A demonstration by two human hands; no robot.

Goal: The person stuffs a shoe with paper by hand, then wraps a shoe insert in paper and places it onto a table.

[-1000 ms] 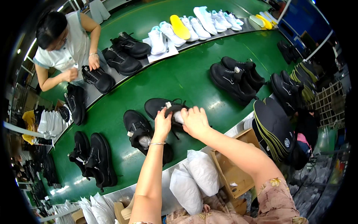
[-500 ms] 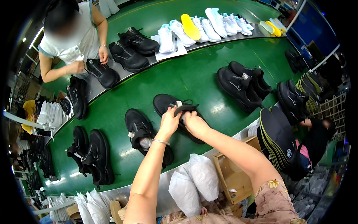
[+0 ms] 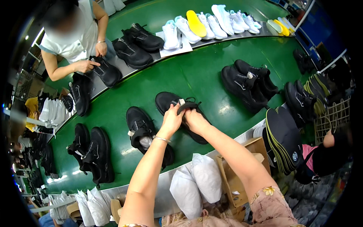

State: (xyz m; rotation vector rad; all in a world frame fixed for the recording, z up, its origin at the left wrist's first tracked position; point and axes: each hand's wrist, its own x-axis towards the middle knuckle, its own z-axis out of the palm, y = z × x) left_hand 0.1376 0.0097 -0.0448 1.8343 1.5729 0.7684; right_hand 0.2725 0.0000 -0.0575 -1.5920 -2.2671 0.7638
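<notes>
A black shoe lies on the green surface in front of me, its toe pointing to the far left. My left hand is closed on the raised tongue at its opening. Inside that opening are the fingers of my right hand, hidden by the shoe. To the left, partly behind my left forearm, lies another black shoe with white stuffing showing in its opening.
Black shoe pairs stand at left and right. White wrapped bundles and a cardboard box sit at the near edge, with stacked insoles beyond. Across the belt, a co-worker handles a black shoe; white sneakers line the far ledge.
My right hand has gone deeper into the shoe's opening, and the pale stuffing seen at its fingers is now hidden. The co-worker's hand has moved right onto their black shoe.
</notes>
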